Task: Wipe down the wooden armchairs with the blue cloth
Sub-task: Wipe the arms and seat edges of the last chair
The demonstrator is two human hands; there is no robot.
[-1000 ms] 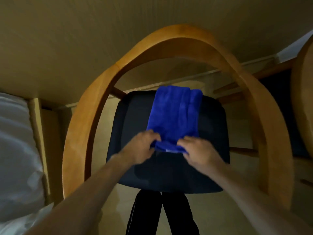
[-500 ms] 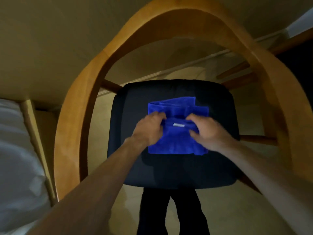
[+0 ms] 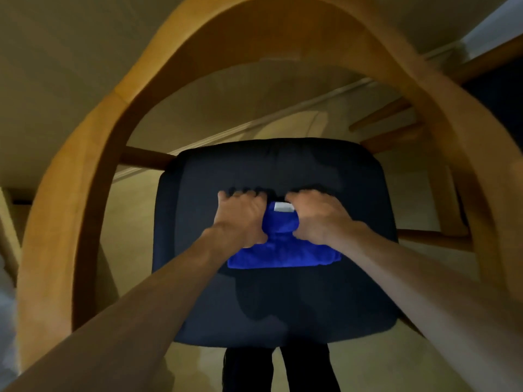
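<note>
A wooden armchair with a curved, arching frame (image 3: 85, 176) stands below me, its dark navy seat cushion (image 3: 283, 301) facing up. The blue cloth (image 3: 283, 253) lies folded on the middle of the cushion, a white label showing at its far edge. My left hand (image 3: 240, 216) lies over the cloth's left side, fingers reaching past its far edge. My right hand (image 3: 317, 216) covers the right side the same way. Both hands hold the folded layer, and the fingertips are blurred.
A second wooden chair (image 3: 481, 66) with a dark seat stands at the right edge. White bedding (image 3: 5, 306) shows at the far left. Beige floor (image 3: 198, 114) and a skirting line run behind the chair. My dark trouser legs (image 3: 277, 369) are under the seat's near edge.
Both hands carried the cloth's near edge away from me across the cushion, folding the cloth over itself into a smaller stack. The view moved closer to the seat.
</note>
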